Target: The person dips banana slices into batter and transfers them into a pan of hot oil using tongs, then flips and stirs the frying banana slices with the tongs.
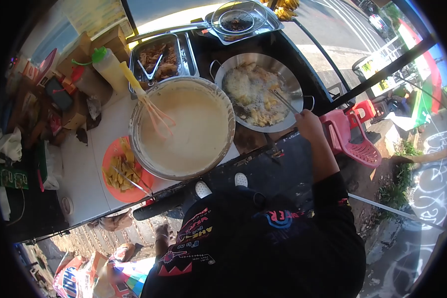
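One wok (293, 84) of frying pieces (257, 116), one basin (231, 121) of batter (188, 134) with one whisk (142, 94), one plate (121, 194) of yellow slices (117, 175). Right hand (308, 123) closed round one metal utensil (285, 102) — tip in the wok; left hand (163, 232) low, grip unclear.

Bright daylight, sunlit street (315, 22), dark shadowed foreground, fisheye curvature, black rounded edges
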The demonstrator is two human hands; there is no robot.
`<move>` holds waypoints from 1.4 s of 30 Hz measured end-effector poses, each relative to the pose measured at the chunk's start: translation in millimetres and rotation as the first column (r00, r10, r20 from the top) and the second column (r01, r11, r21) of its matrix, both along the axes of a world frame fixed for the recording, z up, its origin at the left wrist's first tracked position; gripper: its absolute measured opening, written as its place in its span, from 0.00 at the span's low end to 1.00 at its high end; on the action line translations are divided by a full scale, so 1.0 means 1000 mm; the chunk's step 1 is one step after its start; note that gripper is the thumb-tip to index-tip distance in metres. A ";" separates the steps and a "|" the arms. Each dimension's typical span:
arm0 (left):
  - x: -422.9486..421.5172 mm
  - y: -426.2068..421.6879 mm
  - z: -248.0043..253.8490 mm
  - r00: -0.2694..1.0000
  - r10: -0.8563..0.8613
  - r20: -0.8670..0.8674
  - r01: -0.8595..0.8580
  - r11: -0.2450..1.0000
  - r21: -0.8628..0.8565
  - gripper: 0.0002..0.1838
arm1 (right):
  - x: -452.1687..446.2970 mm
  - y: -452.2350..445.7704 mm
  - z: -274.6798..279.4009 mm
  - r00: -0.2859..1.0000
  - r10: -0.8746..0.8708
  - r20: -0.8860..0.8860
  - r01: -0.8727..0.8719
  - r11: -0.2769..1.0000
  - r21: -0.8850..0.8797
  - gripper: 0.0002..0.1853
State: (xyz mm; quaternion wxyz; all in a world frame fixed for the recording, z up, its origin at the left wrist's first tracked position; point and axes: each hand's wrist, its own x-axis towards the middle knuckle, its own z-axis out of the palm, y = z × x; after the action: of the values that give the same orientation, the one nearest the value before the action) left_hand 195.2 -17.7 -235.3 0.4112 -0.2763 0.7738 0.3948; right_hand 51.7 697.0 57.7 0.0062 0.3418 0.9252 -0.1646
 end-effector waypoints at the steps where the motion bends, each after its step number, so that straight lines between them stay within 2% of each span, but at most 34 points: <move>1: -0.004 -0.002 -0.003 1.000 0.000 -0.004 0.000 1.000 0.009 0.23 | -0.009 -0.006 -0.012 0.999 0.033 0.012 -0.032 0.999 -0.042 0.23; 3: -0.018 -0.005 -0.011 1.000 0.007 -0.011 -0.006 1.000 0.028 0.23 | -0.030 -0.032 -0.023 0.993 -0.119 0.005 0.113 0.932 -0.343 0.25; 4: -0.019 -0.006 -0.014 1.000 0.017 -0.015 -0.016 0.999 0.038 0.23 | -0.041 -0.036 -0.032 0.993 -0.121 0.004 0.115 0.933 -0.341 0.25; 5: -0.026 0.000 -0.006 0.932 0.336 0.137 -0.349 0.933 0.082 0.21 | -0.054 -0.035 -0.046 0.964 -0.257 0.061 0.255 0.847 -0.467 0.25; 6: -0.034 0.017 0.021 0.914 0.385 0.131 -0.389 0.921 0.009 0.19 | -0.066 -0.030 -0.060 0.918 -0.375 0.133 0.380 0.725 -0.575 0.26; 7: -0.039 0.024 0.030 0.915 0.390 0.103 -0.392 0.920 0.002 0.19 | -0.078 -0.018 -0.079 0.920 -0.370 0.127 0.372 0.727 -0.577 0.26; 9: -0.040 0.034 0.034 0.914 0.399 0.073 -0.400 0.917 -0.003 0.19 | -0.091 0.003 -0.103 0.996 -0.042 0.074 0.074 0.852 -0.519 0.24; 10: -0.038 0.036 0.035 0.924 0.377 0.063 -0.376 0.926 -0.025 0.19 | -0.094 0.008 -0.106 0.997 -0.031 0.070 0.063 0.853 -0.519 0.24; 12: -0.028 0.032 0.024 0.929 0.368 0.046 -0.366 0.929 -0.049 0.19 | -0.100 -0.001 -0.089 0.950 -0.311 0.005 0.218 0.657 -0.722 0.20; 13: -0.015 0.025 0.005 0.980 0.195 -0.028 -0.196 0.980 -0.021 0.19 | -0.098 0.001 -0.075 0.954 -0.300 0.000 0.207 0.656 -0.726 0.20; 14: -0.007 0.023 -0.004 0.995 0.016 -0.103 -0.018 1.000 -0.010 0.20 | -0.092 0.006 -0.061 0.954 -0.298 -0.037 0.181 0.669 -0.721 0.17; 15: -0.001 0.041 0.017 0.992 -0.032 -0.119 0.023 0.996 -0.082 0.21 | -0.087 0.013 -0.048 0.952 -0.296 -0.072 0.158 0.681 -0.715 0.15; 16: 0.002 0.048 0.020 0.993 -0.026 -0.119 0.016 0.996 -0.085 0.21 | -0.082 0.021 -0.033 0.954 -0.290 -0.071 0.153 0.680 -0.717 0.15; 18: -0.002 0.074 0.018 0.994 -0.033 -0.107 0.022 0.995 -0.096 0.21 | -0.072 0.040 -0.017 0.970 -0.176 -0.167 0.014 0.729 -0.684 0.14; 19: 0.005 0.081 0.022 0.994 -0.039 -0.102 0.028 0.995 -0.099 0.21 | -0.071 0.051 -0.018 0.961 -0.157 -0.225 -0.006 0.806 -0.591 0.15; 20: 0.017 0.086 0.024 0.994 -0.046 -0.097 0.036 0.994 -0.101 0.21 | -0.072 0.060 -0.020 0.962 -0.159 -0.224 -0.004 0.807 -0.591 0.15; 21: 0.017 0.095 0.021 0.994 -0.056 -0.091 0.047 0.994 -0.103 0.22 | -0.073 0.071 -0.022 0.971 -0.025 -0.237 -0.077 0.907 -0.414 0.17; 22: 0.028 0.097 0.023 0.994 -0.068 -0.084 0.059 0.993 -0.104 0.22 | -0.073 0.081 -0.024 0.969 0.107 -0.220 -0.157 0.962 -0.222 0.18; 24: 0.040 0.110 0.024 0.994 -0.089 -0.070 0.081 0.991 -0.108 0.22 | -0.077 0.074 -0.011 0.983 0.182 0.003 -0.179 0.971 -0.156 0.21; 26: 0.028 0.133 0.024 0.993 -0.097 -0.060 0.089 0.990 -0.113 0.22 | -0.080 0.082 -0.021 0.969 0.247 0.006 -0.246 0.967 -0.072 0.23; 27: 0.016 0.152 0.020 0.994 -0.096 -0.056 0.089 0.989 -0.117 0.22 | -0.079 0.087 -0.014 0.967 0.254 0.006 -0.253 0.965 -0.073 0.23; 29: 0.010 0.169 0.026 0.995 -0.091 -0.046 0.085 0.989 -0.125 0.22 | -0.067 0.098 0.012 0.968 0.248 -0.034 -0.247 0.968 0.048 0.23; 32: 0.011 0.189 0.029 0.995 -0.096 -0.023 0.092 0.985 -0.147 0.23 | -0.047 0.107 0.053 0.940 0.254 0.228 -0.308 0.918 0.249 0.17; 33: 0.020 0.192 0.035 0.995 -0.101 -0.015 0.097 0.983 -0.154 0.23 | -0.047 0.111 0.047 0.939 0.257 0.231 -0.311 0.919 0.244 0.17; 35: 0.028 0.203 0.037 0.994 -0.110 -0.002 0.108 0.981 -0.162 0.23 | -0.050 0.122 0.028 0.880 0.265 0.394 -0.395 0.869 0.297 0.14; 36: 0.037 0.205 0.040 0.994 -0.112 0.003 0.111 0.980 -0.165 0.23 | -0.053 0.125 0.020 0.878 0.270 0.395 -0.400 0.868 0.296 0.14; 37: 0.038 0.210 0.038 0.994 -0.110 0.008 0.110 0.979 -0.169 0.23 | -0.058 0.128 0.012 0.865 0.318 0.389 -0.423 0.878 0.223 0.13; 38: 0.042 0.212 0.040 0.994 -0.107 0.012 0.107 0.979 -0.175 0.23 | -0.064 0.130 0.003 0.850 0.367 0.379 -0.447 0.882 0.148 0.13; 39: 0.048 0.214 0.043 0.995 -0.103 0.018 0.104 0.978 -0.182 0.24 | -0.069 0.134 -0.008 0.880 0.379 0.285 -0.416 0.906 0.081 0.16; 40: 0.048 0.214 0.045 0.995 -0.099 0.026 0.103 0.977 -0.190 0.24 | -0.074 0.140 -0.018 0.876 0.389 0.287 -0.425 0.902 0.073 0.16; 42: 0.060 0.212 0.045 0.995 -0.091 0.040 0.097 0.975 -0.201 0.24 | -0.081 0.149 -0.027 0.853 0.505 0.131 -0.506 0.862 -0.030 0.19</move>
State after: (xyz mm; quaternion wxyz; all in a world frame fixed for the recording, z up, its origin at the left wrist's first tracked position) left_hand 254.7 194.7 -189.9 0.4110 -0.2857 0.8158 0.2898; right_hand -29.6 845.6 30.5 0.1105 0.0969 0.9804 -0.1314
